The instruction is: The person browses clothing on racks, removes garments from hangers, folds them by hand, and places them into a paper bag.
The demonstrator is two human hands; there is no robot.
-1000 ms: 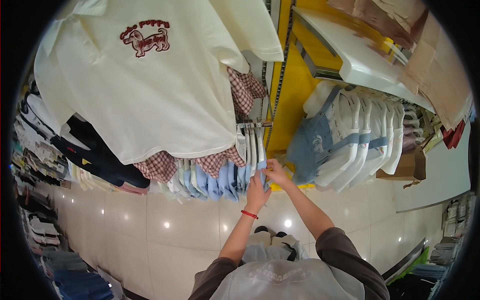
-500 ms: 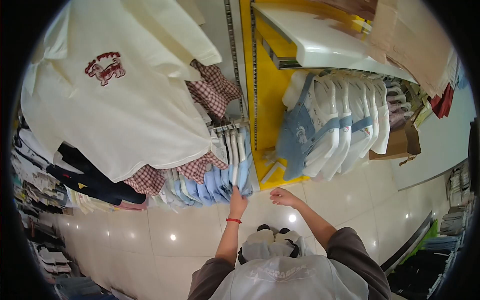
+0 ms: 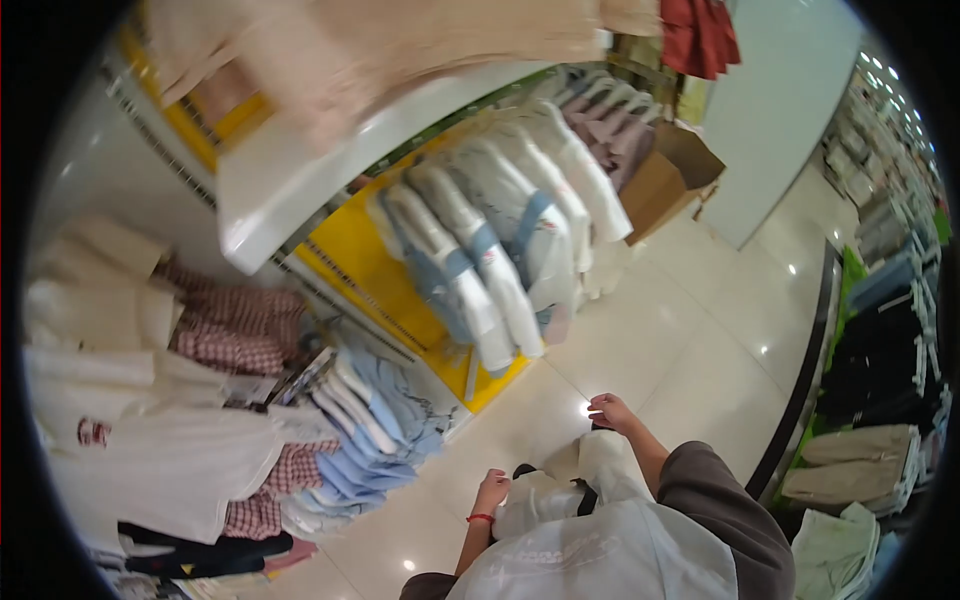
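Note:
My left hand [image 3: 491,492], with a red band on its wrist, hangs low in front of my body. It is off the clothes, its fingers loosely curled and holding nothing I can see. My right hand [image 3: 612,412] is further forward, its fingers bent but apart, with nothing in it. Ahead of both hands hang white tops with blue panels [image 3: 490,270] on white hangers, neither hand touching them. Left of my left hand is a row of light blue garments [image 3: 365,440] on hangers. A white shirt with checked trim [image 3: 180,460] hangs beside them.
A white shelf [image 3: 300,190] juts out above the hanging tops, with beige garments [image 3: 330,60] over it. A cardboard box [image 3: 670,180] stands beyond the tops. On the right is a rack of dark clothes [image 3: 870,370] and folded beige trousers [image 3: 850,465]. Tiled floor [image 3: 690,330] lies between.
My view has swung to the right. My left hand has let go of the light blue garments and drawn back towards my body. The right hand stays raised in front of me.

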